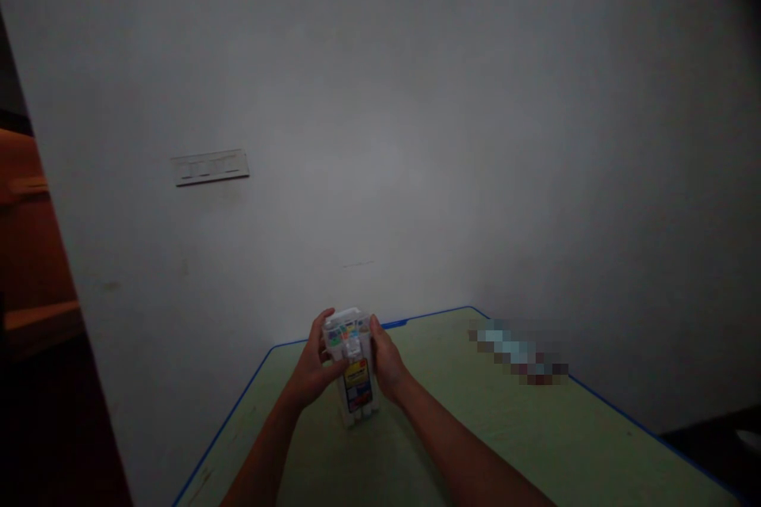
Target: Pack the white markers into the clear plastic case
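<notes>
A clear plastic case of markers [358, 386] stands near the middle of the table, roughly upright. Coloured ends show through its top, and a yellow and dark blue label is on its front. My left hand [312, 368] wraps round the left side, its thumb on the front by the clasp. Against the right side lies my right hand [386, 356], fingers closed round the case and partly hidden behind it. Whether the base touches the table is hard to tell.
The pale green table [440, 396] has a blue edge and meets a grey wall [416, 135]. A pixelated item [517, 350] lies at the table's right side. A switch plate [211, 167] is on the wall; orange-brown furniture [29, 230] shows at the far left.
</notes>
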Motion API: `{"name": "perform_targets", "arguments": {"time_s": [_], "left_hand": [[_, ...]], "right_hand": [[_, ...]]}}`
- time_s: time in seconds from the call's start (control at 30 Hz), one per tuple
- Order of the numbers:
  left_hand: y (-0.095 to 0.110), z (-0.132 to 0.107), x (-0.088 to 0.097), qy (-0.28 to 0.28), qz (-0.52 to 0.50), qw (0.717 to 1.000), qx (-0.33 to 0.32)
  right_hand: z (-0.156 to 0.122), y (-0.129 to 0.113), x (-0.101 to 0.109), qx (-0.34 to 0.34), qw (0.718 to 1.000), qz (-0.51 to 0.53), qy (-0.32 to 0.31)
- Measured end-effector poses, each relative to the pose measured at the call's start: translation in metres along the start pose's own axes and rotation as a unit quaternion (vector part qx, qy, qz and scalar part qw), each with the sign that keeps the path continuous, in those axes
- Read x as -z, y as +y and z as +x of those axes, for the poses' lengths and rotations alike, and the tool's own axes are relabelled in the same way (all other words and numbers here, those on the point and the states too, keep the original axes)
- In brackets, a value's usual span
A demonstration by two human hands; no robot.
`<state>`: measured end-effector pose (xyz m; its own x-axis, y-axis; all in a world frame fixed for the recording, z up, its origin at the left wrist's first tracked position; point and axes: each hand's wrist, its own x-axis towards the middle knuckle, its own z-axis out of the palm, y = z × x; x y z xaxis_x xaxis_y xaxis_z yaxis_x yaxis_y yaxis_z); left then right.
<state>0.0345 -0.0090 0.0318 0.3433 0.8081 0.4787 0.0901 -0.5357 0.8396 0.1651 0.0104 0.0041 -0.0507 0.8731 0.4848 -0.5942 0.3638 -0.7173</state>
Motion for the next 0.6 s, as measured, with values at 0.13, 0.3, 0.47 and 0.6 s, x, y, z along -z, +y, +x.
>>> {"name": "perform_targets", "arguments": {"time_s": [0.13,0.3,0.47,0.6], "left_hand": [[-0.0023,0.0008,0.0008,0.018,-0.016,1.0,0.01],[-0.001,0.0011,0.0001,0.028,-0.013,0.999,0.013],[0.0023,0.0006,0.0023,-0.001,-0.062,0.998,0.018],[0.0002,0.0017,0.0016,0.023,-0.041,0.999,0.016]], "right_hand": [[-0.0004,-0.0013,-0.0015,-0.009,1.0,0.028,0.008],[-0.001,-0.003,-0.0027,-0.019,0.999,0.037,0.006],[-0.0012,-0.0014,-0.0014,-0.009,0.999,0.026,0.017],[-0.0006,-0.0001,-0.0016,-0.014,0.999,0.029,0.013]]}}
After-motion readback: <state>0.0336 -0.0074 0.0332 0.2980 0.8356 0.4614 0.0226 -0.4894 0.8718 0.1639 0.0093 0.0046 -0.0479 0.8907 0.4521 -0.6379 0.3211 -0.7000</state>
